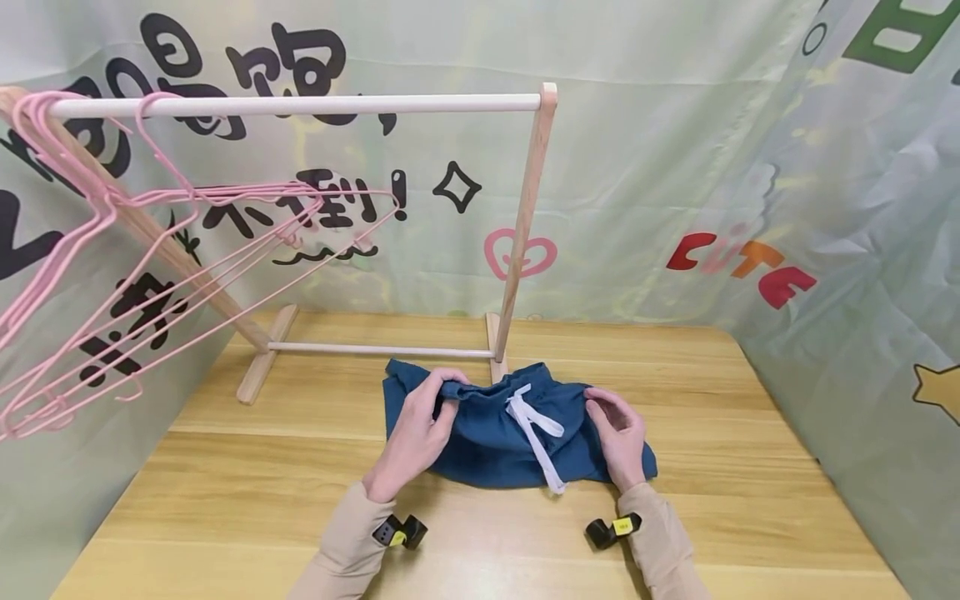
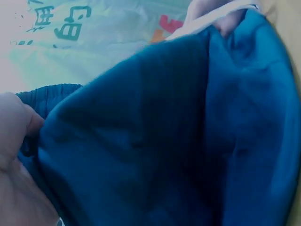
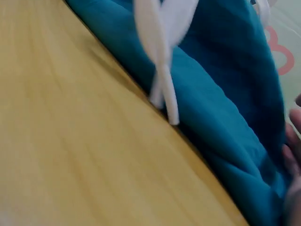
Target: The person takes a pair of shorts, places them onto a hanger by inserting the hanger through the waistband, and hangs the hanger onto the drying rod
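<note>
Blue shorts (image 1: 480,446) with a gathered elastic waistband lie bunched on the wooden table, their waistband raised towards the back. A white drawstring (image 1: 545,465) is tied in a bow at the front and dangles down the fabric. My left hand (image 1: 415,432) pinches the waistband at its left side, thumb in front and fingers behind. At the right side, my right hand (image 1: 622,437) holds the waistband between thumb and fingers. The left wrist view shows the cloth (image 2: 178,132) spread broadly beside the left thumb. In the right wrist view, the right fingers (image 3: 292,141) are partly cut off.
Behind the shorts stands a wooden garment rack (image 1: 520,217) with a white top rail (image 1: 337,104). Several pink hangers (image 1: 191,196) hang at the rail's left end. A printed fabric backdrop (image 1: 622,167) encloses the table (image 1: 720,500) at the back and sides.
</note>
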